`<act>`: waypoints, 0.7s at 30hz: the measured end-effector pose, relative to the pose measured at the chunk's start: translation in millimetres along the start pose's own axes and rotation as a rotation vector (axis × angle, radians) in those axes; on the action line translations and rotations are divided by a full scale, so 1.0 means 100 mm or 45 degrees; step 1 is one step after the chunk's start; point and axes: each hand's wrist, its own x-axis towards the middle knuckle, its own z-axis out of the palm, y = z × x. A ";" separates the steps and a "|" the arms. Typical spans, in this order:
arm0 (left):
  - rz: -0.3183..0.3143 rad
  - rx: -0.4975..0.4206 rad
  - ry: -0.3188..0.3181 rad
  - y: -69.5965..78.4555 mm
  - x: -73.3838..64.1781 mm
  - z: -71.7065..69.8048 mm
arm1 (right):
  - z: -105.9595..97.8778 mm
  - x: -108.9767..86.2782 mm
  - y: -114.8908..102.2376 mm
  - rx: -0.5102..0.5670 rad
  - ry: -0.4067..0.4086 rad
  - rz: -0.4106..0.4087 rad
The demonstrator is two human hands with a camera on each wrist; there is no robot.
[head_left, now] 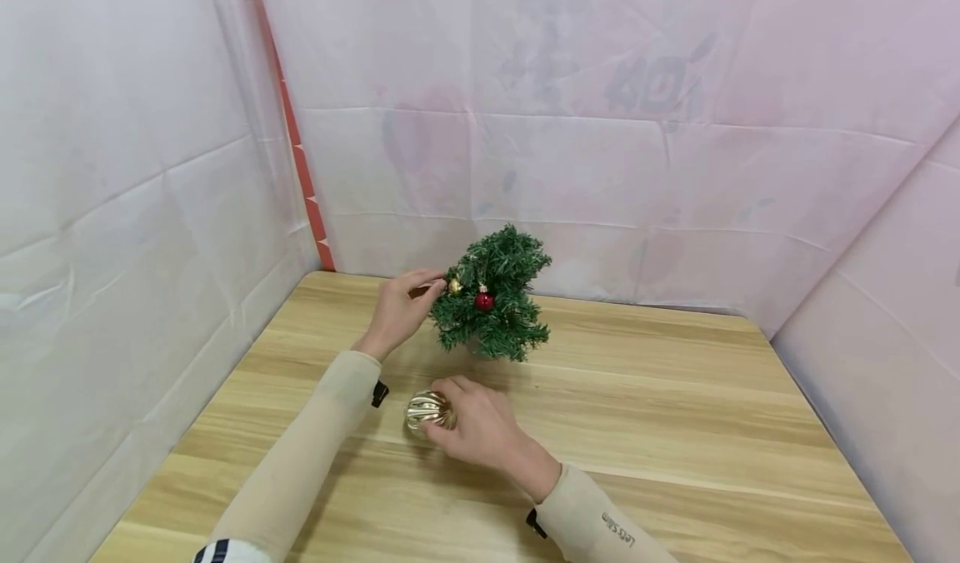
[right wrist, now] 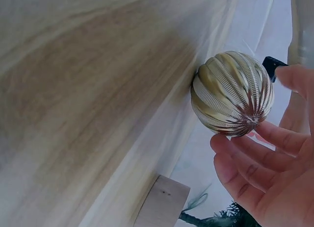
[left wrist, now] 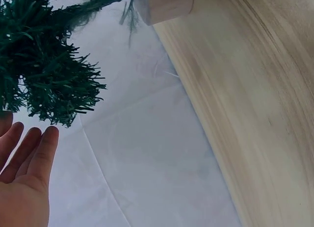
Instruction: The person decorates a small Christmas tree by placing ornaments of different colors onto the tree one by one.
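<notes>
A small green artificial Christmas tree [head_left: 501, 296] stands toward the back of the table, with a red bauble [head_left: 484, 301] and a small gold bauble [head_left: 454, 285] on it. My left hand [head_left: 400, 309] is at the tree's left side, its fingertips by the branch tips and the gold bauble. Its fingers look mostly straight in the left wrist view; the thumb's contact is unclear. In front of the tree, my right hand [head_left: 480, 425] holds a large ribbed gold bauble [right wrist: 232, 93] between thumb and fingers, close to the tabletop.
The wood-grain table [head_left: 675, 405] is bordered by pale hanging sheets [head_left: 570, 171] at the back and sides. A red strip [head_left: 300, 159] runs down the back left corner. The tree's round wooden base [right wrist: 162, 200] appears in the right wrist view.
</notes>
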 end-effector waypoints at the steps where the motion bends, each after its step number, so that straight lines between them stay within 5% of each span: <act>1: 0.002 -0.005 -0.003 0.01 -0.01 0.00 | 0.01 0.00 0.00 0.005 -0.001 0.009; 8: 0.004 -0.007 -0.003 0.06 -0.04 0.00 | 0.04 0.00 -0.01 0.060 -0.026 0.047; 21: -0.021 -0.023 -0.014 0.08 -0.12 0.01 | 0.03 -0.03 0.02 0.148 -0.110 -0.037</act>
